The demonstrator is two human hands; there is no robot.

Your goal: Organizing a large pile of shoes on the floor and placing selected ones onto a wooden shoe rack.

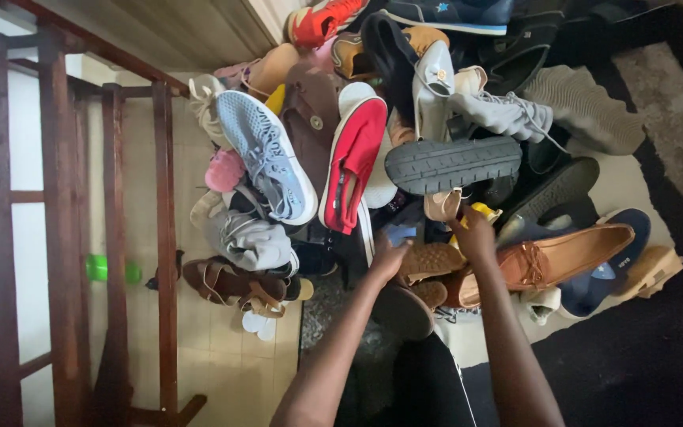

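Amid piled shoes (405, 142), both hands (389, 257) hemmed in.

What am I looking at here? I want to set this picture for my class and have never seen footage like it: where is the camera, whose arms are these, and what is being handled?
There is no machine. One camera, worn on a person's head, looks down at their own two bare arms reaching into a big heap of mixed shoes on the floor.

The left hand rests on a tan shoe with a ridged sole. The right hand is just beside it, pressed among the shoes by a brown loafer. Whether either hand truly grips anything cannot be told.

Around them lie a light blue trainer, a red slip-on shoe, a dark shoe turned sole-up and brown strappy sandals. A dark wooden rack stands on the left.
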